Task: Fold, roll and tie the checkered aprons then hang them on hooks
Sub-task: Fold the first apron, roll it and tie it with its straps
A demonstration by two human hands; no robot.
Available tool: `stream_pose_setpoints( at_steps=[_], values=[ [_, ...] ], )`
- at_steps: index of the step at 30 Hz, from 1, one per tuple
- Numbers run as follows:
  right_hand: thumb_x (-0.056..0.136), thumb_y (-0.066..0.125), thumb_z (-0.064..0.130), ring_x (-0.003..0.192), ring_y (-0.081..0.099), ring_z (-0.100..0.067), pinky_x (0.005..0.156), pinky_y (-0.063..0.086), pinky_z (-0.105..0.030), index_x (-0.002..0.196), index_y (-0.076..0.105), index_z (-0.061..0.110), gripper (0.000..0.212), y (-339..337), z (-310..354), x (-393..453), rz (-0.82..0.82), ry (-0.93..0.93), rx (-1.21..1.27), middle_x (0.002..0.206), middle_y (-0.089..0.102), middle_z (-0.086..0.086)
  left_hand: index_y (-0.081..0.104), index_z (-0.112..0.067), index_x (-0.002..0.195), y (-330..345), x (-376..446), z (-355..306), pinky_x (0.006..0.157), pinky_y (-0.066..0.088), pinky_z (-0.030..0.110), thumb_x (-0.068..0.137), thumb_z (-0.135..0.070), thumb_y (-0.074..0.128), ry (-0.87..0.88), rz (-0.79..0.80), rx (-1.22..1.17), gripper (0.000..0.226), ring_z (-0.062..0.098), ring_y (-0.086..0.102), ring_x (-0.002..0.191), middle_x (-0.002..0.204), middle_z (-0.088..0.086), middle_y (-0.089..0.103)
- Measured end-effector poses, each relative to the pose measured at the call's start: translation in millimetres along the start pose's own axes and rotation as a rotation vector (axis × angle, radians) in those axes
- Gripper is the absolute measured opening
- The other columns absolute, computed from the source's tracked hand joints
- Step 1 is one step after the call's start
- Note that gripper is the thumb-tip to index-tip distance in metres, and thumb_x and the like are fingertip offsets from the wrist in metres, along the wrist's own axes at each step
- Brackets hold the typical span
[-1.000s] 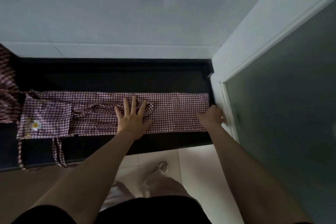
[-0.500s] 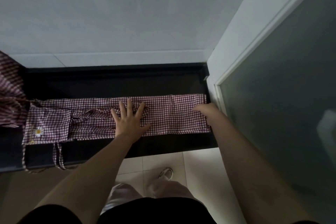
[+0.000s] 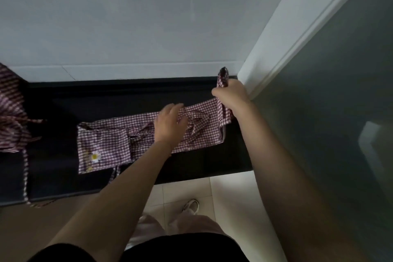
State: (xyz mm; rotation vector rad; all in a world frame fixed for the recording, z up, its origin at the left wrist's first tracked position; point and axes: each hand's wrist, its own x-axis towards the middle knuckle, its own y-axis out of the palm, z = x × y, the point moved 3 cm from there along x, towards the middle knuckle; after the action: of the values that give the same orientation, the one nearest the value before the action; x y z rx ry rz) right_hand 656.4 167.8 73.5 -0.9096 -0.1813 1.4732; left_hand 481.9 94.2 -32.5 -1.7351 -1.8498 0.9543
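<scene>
While the folded checkered apron (image 3: 119,144) lies as a long strip across the dark surface (image 3: 63,176), both arms extend forward over it from the lower edge of the view. The right hand (image 3: 230,97) is at the strip's right end, beside the white door frame (image 3: 282,27); its grip is clenched around the fabric, and the end is lifted clear of the surface, with a corner of cloth projecting above the fist. The left hand (image 3: 169,122) is positioned over the middle of the strip, palm down, wrist straight, fingers loosely bent toward the raised end. Motion blur obscures the fingertips, so contact appears likely but whether the left grip pinches the cloth cannot be told. The apron's left end, bearing a daisy motif (image 3: 95,157), lies flat, with ties trailing over the front edge. A second checkered apron (image 3: 10,112) lies bunched at the far left of the surface.
</scene>
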Motion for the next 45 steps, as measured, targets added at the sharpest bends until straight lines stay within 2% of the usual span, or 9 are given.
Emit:
stream_pose_setpoints(
  at_steps=[3, 7, 17, 21, 27, 31, 35, 41, 45],
  values=[
    [0.082, 0.061, 0.017, 0.082, 0.062, -0.022, 0.069, 0.050, -0.033, 0.091, 0.058, 0.004, 0.016, 38.7, 32.1, -18.1, 0.070, -0.050, -0.009, 0.087, 0.061, -0.010, 0.054, -0.018, 0.133, -58.7, -12.5, 55.6, 0.108, 0.027, 0.049, 0.092, -0.031, 0.055, -0.324, -0.359, 0.121, 0.043, 0.032, 0.037, 0.131, 0.140, 0.011, 0.044],
    [0.084, 0.062, 0.016, 0.080, 0.063, -0.021, 0.064, 0.047, -0.030, 0.092, 0.061, 0.006, 0.013, 106.7, 61.2, -45.9, 0.196, -0.073, -0.097, 0.087, 0.062, -0.007, 0.045, -0.005, 0.137, -100.2, -35.1, 148.6, 0.109, 0.030, 0.050, 0.092, -0.037, 0.047, -0.888, -0.133, 0.006, 0.056, 0.040, 0.036, 0.133, 0.145, 0.022, 0.039],
    [0.086, 0.066, 0.019, 0.099, 0.065, -0.021, 0.083, 0.055, -0.032, 0.134, 0.053, 0.008, 0.051, 293.9, 93.4, -103.1, 0.404, -0.168, -0.295, 0.120, 0.064, -0.008, 0.065, -0.008, 0.121, -160.5, -58.0, 233.6, 0.097, 0.050, 0.038, 0.097, -0.023, 0.050, -0.777, -0.089, -0.511, 0.032, 0.031, 0.062, 0.110, 0.121, 0.011, 0.066],
    [0.091, 0.064, 0.019, 0.117, 0.059, -0.026, 0.094, 0.048, -0.032, 0.138, 0.050, 0.009, 0.050, 330.5, 89.1, -111.7, 0.365, -0.142, -0.371, 0.133, 0.058, -0.009, 0.064, -0.019, 0.086, -163.2, -63.6, 259.8, 0.088, 0.049, 0.039, 0.096, -0.023, 0.050, -0.824, 0.086, -0.702, 0.018, 0.020, 0.059, 0.086, 0.101, 0.009, 0.065],
    [0.093, 0.065, 0.024, 0.101, 0.063, -0.020, 0.082, 0.048, -0.027, 0.121, 0.058, 0.007, 0.033, 368.0, 100.9, -126.1, 0.425, -0.216, -0.335, 0.113, 0.064, -0.003, 0.066, -0.018, 0.093, -172.3, -64.0, 260.5, 0.098, 0.049, 0.043, 0.098, -0.034, 0.047, -0.817, 0.133, -0.835, 0.025, 0.025, 0.061, 0.099, 0.102, 0.008, 0.067],
    [0.096, 0.059, 0.018, 0.091, 0.068, -0.020, 0.079, 0.056, -0.032, 0.120, 0.060, 0.009, 0.025, 368.7, 92.9, -122.7, 0.549, -0.194, -0.368, 0.108, 0.069, -0.008, 0.067, -0.014, 0.093, -169.9, -62.3, 263.3, 0.094, 0.052, 0.042, 0.094, -0.040, 0.060, -0.699, 0.154, -0.654, 0.027, 0.026, 0.065, 0.100, 0.100, 0.008, 0.069],
    [0.095, 0.058, 0.015, 0.096, 0.067, -0.018, 0.088, 0.055, -0.036, 0.114, 0.066, 0.017, 0.021, 341.4, 79.4, -101.0, 0.345, -0.185, -0.295, 0.110, 0.068, -0.001, 0.066, -0.014, 0.089, -161.3, -54.0, 261.0, 0.066, 0.045, 0.030, 0.095, -0.028, 0.056, -0.622, 0.147, -0.401, 0.019, 0.021, 0.065, 0.090, 0.091, 0.004, 0.068],
    [0.095, 0.060, 0.014, 0.094, 0.059, -0.011, 0.078, 0.049, -0.023, 0.104, 0.063, 0.016, 0.010, 295.9, 49.8, -82.0, 0.033, -0.319, -0.396, 0.103, 0.060, 0.004, 0.055, -0.007, 0.113, -163.6, -46.8, 250.1, 0.079, 0.046, 0.035, 0.096, -0.016, 0.049, -0.601, -0.153, -0.206, 0.019, 0.025, 0.056, 0.098, 0.115, 0.012, 0.057],
    [0.091, 0.061, 0.012, 0.117, 0.054, -0.018, 0.100, 0.050, -0.035, 0.121, 0.059, 0.011, 0.030, 286.4, 30.0, -75.8, -0.146, -0.616, -0.586, 0.122, 0.059, -0.005, 0.057, -0.007, 0.121, -144.3, -41.6, 216.5, 0.100, 0.040, 0.048, 0.084, -0.010, 0.059, -0.010, -0.374, 0.229, 0.037, 0.035, 0.051, 0.119, 0.126, 0.016, 0.056]
  ],
)
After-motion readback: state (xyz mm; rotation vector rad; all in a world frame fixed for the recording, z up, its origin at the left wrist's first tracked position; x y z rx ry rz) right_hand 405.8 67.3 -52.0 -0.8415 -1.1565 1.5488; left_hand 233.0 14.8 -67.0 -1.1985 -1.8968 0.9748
